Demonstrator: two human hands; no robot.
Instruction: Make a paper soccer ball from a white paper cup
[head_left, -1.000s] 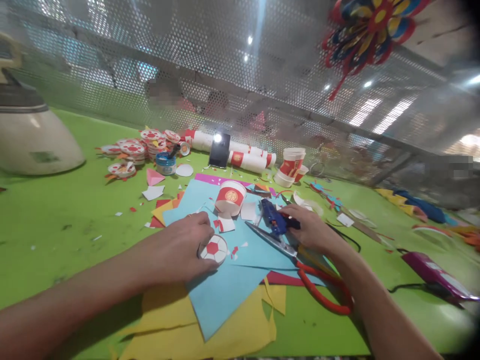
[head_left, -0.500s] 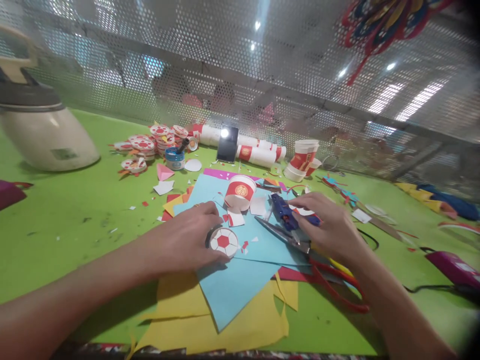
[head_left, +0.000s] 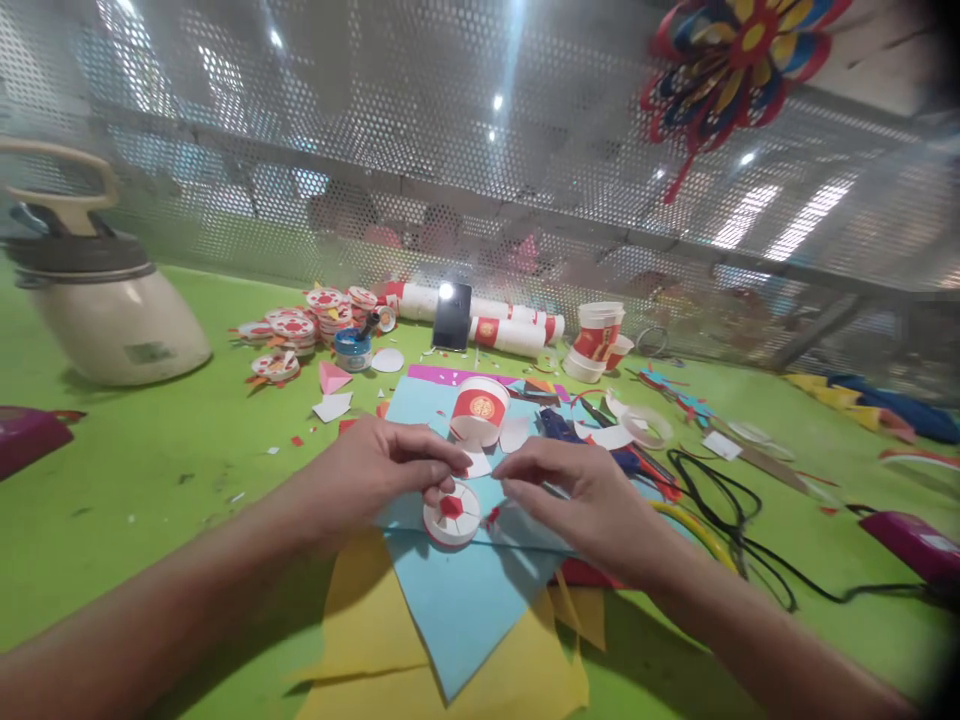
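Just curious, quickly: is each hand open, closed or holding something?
Left hand: fingers curled at the ball-patterned disc; grip cannot be told.
Right hand: fingers bent over blue paper; grip cannot be told.

Cup [head_left: 480, 412] behind disc [head_left: 451, 518]; jar [head_left: 352, 352] leftward; stacked cups [head_left: 598, 335] rightward

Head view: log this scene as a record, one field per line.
Disc: white, red center patch, over blue paper
Left hand: fingertips at the disc's far edge; contact unclear
Right hand: thumb and forefinger close together, right of the disc; any hold unclear
Cup: red and white, beyond the disc
Beneath blue paper: yellow paper
Back left: blue jar, cream jug
Back center: dark phone-like device, bright light at its top
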